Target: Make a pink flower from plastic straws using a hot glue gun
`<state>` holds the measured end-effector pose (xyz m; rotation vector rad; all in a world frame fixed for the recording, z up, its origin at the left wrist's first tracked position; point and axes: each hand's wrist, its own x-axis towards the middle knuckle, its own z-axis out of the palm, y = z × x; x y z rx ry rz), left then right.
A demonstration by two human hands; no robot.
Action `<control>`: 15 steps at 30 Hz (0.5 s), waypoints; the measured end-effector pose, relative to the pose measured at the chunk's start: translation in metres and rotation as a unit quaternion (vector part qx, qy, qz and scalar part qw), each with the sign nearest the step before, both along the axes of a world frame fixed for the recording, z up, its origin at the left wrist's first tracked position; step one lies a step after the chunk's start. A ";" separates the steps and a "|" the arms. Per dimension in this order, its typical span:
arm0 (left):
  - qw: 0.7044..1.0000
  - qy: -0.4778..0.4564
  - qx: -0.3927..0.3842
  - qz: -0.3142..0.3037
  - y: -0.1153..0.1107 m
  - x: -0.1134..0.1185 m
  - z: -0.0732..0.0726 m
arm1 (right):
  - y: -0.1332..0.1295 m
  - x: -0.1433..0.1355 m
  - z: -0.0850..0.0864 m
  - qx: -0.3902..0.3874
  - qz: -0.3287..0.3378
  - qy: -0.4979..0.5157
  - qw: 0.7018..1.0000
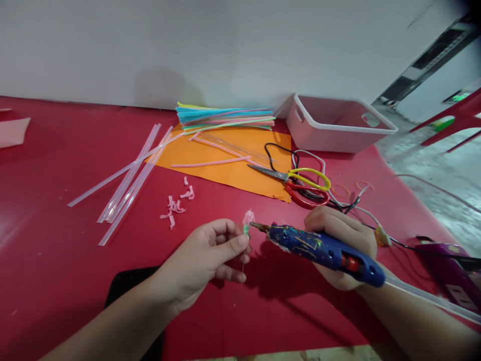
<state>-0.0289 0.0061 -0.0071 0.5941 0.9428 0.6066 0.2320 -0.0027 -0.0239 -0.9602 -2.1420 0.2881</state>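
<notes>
I'm pinching the small pink flower piece [247,219] on its thin wire in my left hand [208,255], right hand [343,240] gripping the glue gun [323,249], nozzle touching it so the glue lands right there.

Table [56,281] bright red. Paper sheet [240,173] orange. Glue gun [323,249] dark blue, flecked with multicolour bits, red trigger. Little flower piece [248,218] pale pink, bit of green under it. Scissors [300,183]: one handle yellow, other red. Straw bundle [225,118] pastel mix, cyan, pink, yellow, green. Glue sticks [128,180] milky clear. Bin [338,125] white. Curly scraps [176,205] pink. Second gun [451,268] purple.
</notes>
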 end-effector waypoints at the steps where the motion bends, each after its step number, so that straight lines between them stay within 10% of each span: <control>1: 1.000 0.003 0.001 -0.001 0.000 0.000 0.001 | 0.000 0.000 0.000 -0.001 0.002 0.000 1.000; 15: 1.000 0.001 -0.006 -0.006 0.000 -0.001 0.002 | -0.001 0.002 0.001 -0.002 -0.014 0.002 1.000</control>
